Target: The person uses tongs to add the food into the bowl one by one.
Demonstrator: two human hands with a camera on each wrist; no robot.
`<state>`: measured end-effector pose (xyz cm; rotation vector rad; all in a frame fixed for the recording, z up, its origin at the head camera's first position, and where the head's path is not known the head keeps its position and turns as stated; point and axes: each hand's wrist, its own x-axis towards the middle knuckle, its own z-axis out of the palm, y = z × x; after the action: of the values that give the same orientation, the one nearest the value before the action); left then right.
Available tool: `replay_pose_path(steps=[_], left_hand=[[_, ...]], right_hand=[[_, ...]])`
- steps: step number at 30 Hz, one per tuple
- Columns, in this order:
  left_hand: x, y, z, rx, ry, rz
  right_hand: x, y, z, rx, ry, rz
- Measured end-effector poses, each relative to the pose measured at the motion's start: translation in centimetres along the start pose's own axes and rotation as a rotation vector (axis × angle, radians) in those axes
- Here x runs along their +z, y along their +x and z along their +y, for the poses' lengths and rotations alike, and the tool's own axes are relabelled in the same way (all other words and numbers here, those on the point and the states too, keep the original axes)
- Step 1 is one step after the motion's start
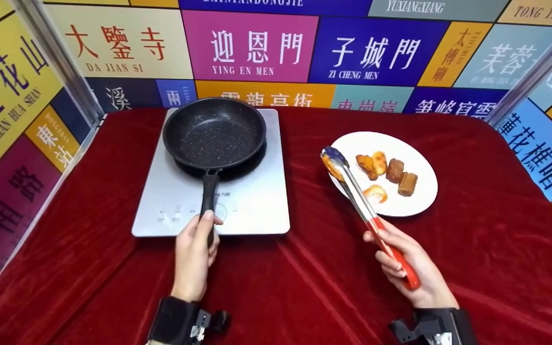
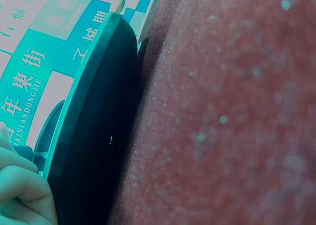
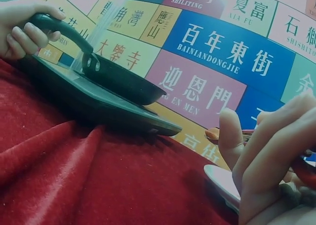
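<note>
Head view looks down; both low wrist views share the pan (image 1: 214, 132).

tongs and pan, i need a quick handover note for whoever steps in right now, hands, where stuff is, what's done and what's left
Left hand: grips the handle of the black frying pan, which sits on the silver cooktop.
Right hand: grips the red-handled tongs; their tips pinch one orange food piece over the left rim of the white plate.
On the plate: four browned pieces and a shrimp-like piece.
Done: one piece picked up; the pan looks empty.
Left, probably: carry that piece across the red cloth to the pan, then move the rest.
</note>
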<state>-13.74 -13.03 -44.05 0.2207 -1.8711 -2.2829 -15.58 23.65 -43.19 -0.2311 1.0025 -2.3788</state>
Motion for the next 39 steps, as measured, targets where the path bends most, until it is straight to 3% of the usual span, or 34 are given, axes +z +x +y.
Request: replay_pose_path(steps=[8, 18, 30, 39], left_hand=[[-0.1, 0.0, 0.1, -0.012, 0.001, -0.006], [0.4, -0.7, 1.9, -0.001, -0.007, -0.01], [0.3, -0.7, 2.0, -0.001, -0.041, -0.012], [0.3, -0.7, 1.9, 0.001, -0.041, -0.004]], right_hand=[[1.1, 0.6, 0.0, 0.013, -0.057, 0.031], [3.5, 2.9, -0.2, 0.033, -0.137, 0.065], [6.8, 6.1, 1.1, 0.055, -0.183, 0.019], [8.0, 8.5, 2.1, 0.094, -0.216, 0.004]])
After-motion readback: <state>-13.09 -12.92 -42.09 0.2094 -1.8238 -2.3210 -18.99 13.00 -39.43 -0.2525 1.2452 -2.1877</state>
